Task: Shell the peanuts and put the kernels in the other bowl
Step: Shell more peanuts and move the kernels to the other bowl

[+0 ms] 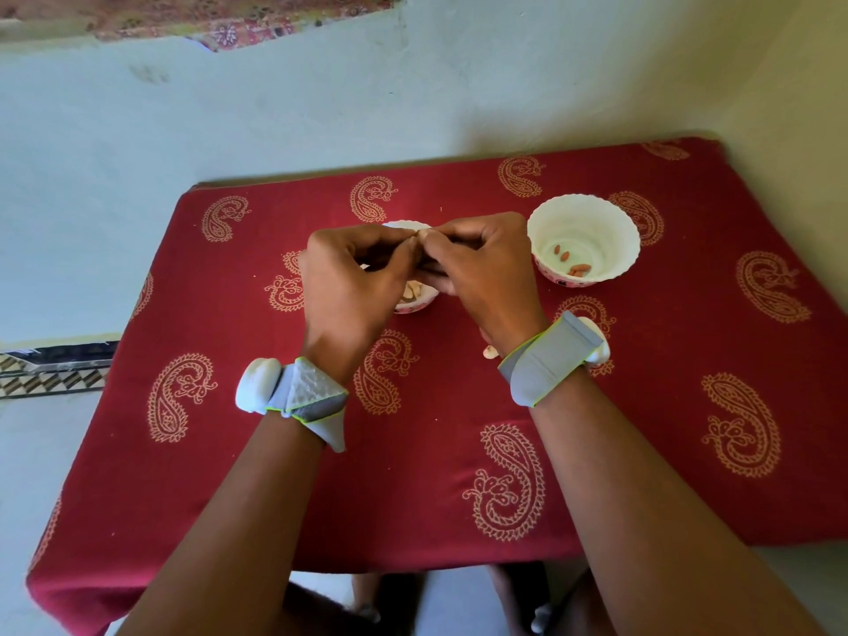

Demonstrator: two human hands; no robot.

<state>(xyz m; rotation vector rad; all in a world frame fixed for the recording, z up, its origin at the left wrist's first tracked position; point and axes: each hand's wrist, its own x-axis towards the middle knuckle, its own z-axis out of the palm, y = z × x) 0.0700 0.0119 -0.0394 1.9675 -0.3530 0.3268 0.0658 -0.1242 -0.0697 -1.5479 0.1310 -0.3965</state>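
1. Left hand (353,277) and right hand (477,263) meet fingertip to fingertip over the counter (459,475). Both have curled fingers pinching one small pale thing between them, judged a peanut (421,232); only a sliver of it shows.
2. Peanut bowl (420,300) sits directly under and behind the left hand, mostly hidden. A few pale shells show inside it, just below the left hand's fingers.
3. Kernel bowl (583,238) stands just beside the right hand, on its outer side, apart from the knuckles. A few reddish kernels (571,263) lie on its bottom.
4. One loose pale shell piece (490,352) lies on the counter just beside the right wrist, touching or nearly touching the grey wristband (548,360).
5. Step in hand, judged: cracking the shell with both thumbs. Task looks early, going by the few kernels banked.
6. Risk: shell pops suddenly, kernel jumps out of the pinch and rolls across the red cloth or off the counter edge. Cause: too much squeeze, nothing cupped beneath.
7. Risk: kernel drops into the peanut bowl right under the hands and mixes with shells. Cause: cracking directly above it.
8. Risk: right hand knocks the kernel bowl's rim when swinging over. Cause: bowl close and light-looking.
9. Risk: shell fragments carried over with the kernel. Cause: a small, hidden grip.
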